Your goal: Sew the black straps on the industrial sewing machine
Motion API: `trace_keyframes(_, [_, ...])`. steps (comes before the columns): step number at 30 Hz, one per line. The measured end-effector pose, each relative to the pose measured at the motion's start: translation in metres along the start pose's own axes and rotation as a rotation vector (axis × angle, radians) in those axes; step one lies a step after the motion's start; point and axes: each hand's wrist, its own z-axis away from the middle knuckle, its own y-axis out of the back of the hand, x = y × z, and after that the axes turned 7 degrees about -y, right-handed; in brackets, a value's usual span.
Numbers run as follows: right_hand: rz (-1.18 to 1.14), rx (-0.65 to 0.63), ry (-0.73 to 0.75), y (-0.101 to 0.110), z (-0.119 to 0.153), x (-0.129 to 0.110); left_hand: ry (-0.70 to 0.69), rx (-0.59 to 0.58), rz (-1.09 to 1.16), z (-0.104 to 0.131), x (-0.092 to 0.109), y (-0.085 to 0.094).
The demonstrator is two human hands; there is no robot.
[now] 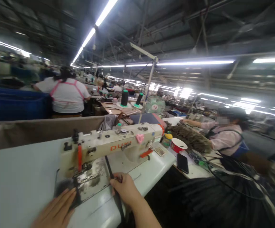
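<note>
My right hand (124, 188) is closed around a narrow black strap (109, 167), whose upper end lies on the sewing machine's bed and whose lower end hangs toward the table edge. On the left, my left hand (59, 209) lies with fingers stretched flat on a dark piece of fabric (65, 186), just left of the needle area. The cream sewing machine (118, 142) stands between and behind my hands, with an orange part by its needle end. Blur hides the fabric's exact outline.
A black phone (182, 163) and a red-and-white tub (179, 145) stand to the right. Bundled dark strips (223, 199) fill the lower right. A co-worker (227, 133) handles brown pieces (189, 137) at right; another person (67, 91) sits ahead. Thread cones (124, 98) stand behind the machine.
</note>
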Motion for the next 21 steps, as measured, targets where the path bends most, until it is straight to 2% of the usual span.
trace_keyframes(3, [0.031,0.006,0.019,0.001,-0.003,0.000,0.042,-0.142,-0.136,-0.009,0.022,0.022])
trace_keyframes(8, [0.078,-0.003,0.010,0.003,-0.008,-0.002,0.079,-0.258,-0.153,-0.036,0.043,0.050])
trace_keyframes(17, [0.151,0.081,-0.007,0.003,-0.012,0.004,0.193,-0.324,-0.065,-0.044,0.052,0.057])
trace_keyframes(21, [0.195,0.074,-0.009,0.003,-0.010,0.000,0.227,-0.336,-0.059,-0.048,0.054,0.058])
